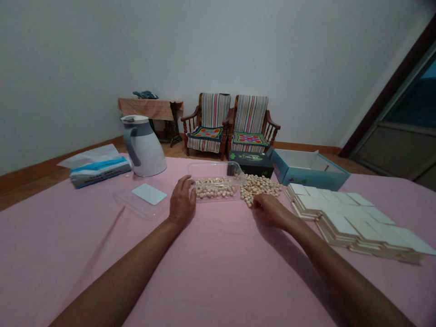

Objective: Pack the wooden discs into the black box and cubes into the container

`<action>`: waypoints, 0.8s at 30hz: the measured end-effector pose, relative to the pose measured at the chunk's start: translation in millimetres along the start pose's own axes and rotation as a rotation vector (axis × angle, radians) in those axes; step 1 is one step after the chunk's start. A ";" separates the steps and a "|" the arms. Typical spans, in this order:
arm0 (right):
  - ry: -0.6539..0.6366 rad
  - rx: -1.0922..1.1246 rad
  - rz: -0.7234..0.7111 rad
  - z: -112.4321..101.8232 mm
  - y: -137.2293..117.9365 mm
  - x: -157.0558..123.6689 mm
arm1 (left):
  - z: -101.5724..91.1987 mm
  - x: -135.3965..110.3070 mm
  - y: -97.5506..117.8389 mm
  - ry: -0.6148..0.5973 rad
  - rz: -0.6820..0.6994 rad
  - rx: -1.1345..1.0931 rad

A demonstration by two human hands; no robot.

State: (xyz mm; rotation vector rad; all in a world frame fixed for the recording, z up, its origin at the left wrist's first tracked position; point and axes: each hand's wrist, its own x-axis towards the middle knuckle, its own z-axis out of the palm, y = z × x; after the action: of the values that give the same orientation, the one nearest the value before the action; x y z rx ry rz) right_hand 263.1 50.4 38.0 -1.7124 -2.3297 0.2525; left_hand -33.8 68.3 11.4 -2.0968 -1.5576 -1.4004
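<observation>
A clear plastic container [235, 171] sits on the pink tablecloth [211, 272], partly filled with small pale round pieces. My left hand [181, 203] rests flat against its left end, fingers stretched out. A loose pile of the same pale pieces [260, 185] lies just right of the container. My right hand [269, 210] is at the near edge of that pile, fingers curled in a pinch; what they hold is hidden.
A clear lid [143, 200] with a white card lies left of my left hand. Behind stand a white jug [145, 146], a tissue pack [98, 169], a dark box [251, 163] and an open blue box [308, 169]. Fanned white tiles [354, 218] lie at right. Two striped armchairs [231, 125] stand by the wall.
</observation>
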 end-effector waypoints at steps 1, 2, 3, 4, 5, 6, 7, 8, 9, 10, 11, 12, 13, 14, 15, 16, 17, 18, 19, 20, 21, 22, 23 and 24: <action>-0.013 -0.014 -0.001 5.2 1.8 -2.9 | 0.1 0.0 -0.1 -0.001 0.000 0.000; -0.014 -0.022 -0.004 8.7 2.7 -4.9 | 0.1 0.0 -0.2 -0.002 0.001 0.001; -0.010 -0.025 -0.007 10.3 2.8 -6.2 | 0.0 0.0 -0.3 -0.002 0.002 0.002; -0.007 -0.022 -0.007 9.8 2.1 -6.5 | -0.1 0.1 -0.2 -0.002 0.003 0.003; -0.006 -0.017 -0.010 7.2 0.6 -5.9 | -0.3 0.2 -0.1 -0.001 0.003 0.004; 0.001 -0.008 -0.016 2.8 -1.9 -4.2 | -0.4 0.3 0.0 0.000 0.003 0.004; 0.014 0.009 -0.022 -3.0 -5.3 -1.6 | -0.6 0.4 0.1 0.000 0.003 0.003; 0.035 0.028 -0.029 -9.5 -9.8 2.0 | -0.7 0.4 0.3 0.000 0.004 0.002; 0.084 0.067 -0.041 -16.1 -15.0 6.3 | -0.9 0.5 0.3 0.000 0.005 0.001; 0.136 0.116 -0.062 -22.3 -21.0 11.2 | -1.0 0.4 0.3 -0.002 0.007 -0.001; 0.205 0.164 -0.092 -27.6 -27.2 16.4 | -1.2 0.4 0.4 -0.004 0.010 -0.002; 0.284 0.213 -0.115 -31.8 -33.2 21.5 | -1.3 0.3 0.4 -0.005 0.011 -0.003; 0.350 0.275 -0.141 -34.9 -38.6 26.0 | -1.5 0.1 0.4 -0.007 0.010 -0.004; 0.408 0.328 -0.163 -36.8 -42.9 29.7 | -1.7 0.0 0.5 -0.008 0.007 -0.004; 0.449 0.372 -0.179 -37.9 -45.8 32.1 | -1.9 -0.1 0.7 -0.008 0.004 -0.003; 0.469 0.399 -0.187 -38.2 -46.8 33.2 | -2.1 -0.2 1.0 -0.008 0.001 -0.002; 0.475 0.400 -0.179 -37.8 -46.0 32.9 | -2.2 -0.3 1.2 -0.007 -0.001 -0.001; 0.468 0.373 -0.158 -37.0 -43.4 31.3 | -2.3 -0.3 1.5 -0.006 0.000 0.001; 0.443 0.319 -0.122 -35.7 -39.2 28.7 | -2.3 -0.3 1.7 -0.006 0.003 0.002; 0.390 0.240 -0.073 -33.8 -33.8 25.3 | -2.2 -0.2 1.9 -0.005 0.005 0.003; 0.317 0.149 -0.016 -31.2 -27.7 21.6 | -2.1 -0.2 2.1 -0.005 0.007 0.003; 0.237 0.061 0.041 -28.0 -21.2 17.9 | -2.0 -0.1 2.2 -0.004 0.007 0.003; 0.158 -0.013 0.090 -24.1 -14.9 14.5 | -1.8 0.0 2.3 -0.004 0.006 0.002; 0.094 -0.062 0.127 -19.6 -9.1 11.6 | -1.7 0.1 2.3 -0.004 0.004 0.000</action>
State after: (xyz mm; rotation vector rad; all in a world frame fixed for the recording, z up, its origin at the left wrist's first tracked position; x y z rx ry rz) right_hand 257.2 58.7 60.3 -1.8623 -2.1875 0.1196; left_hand -32.9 66.3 13.2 -2.1020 -1.5542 -1.3957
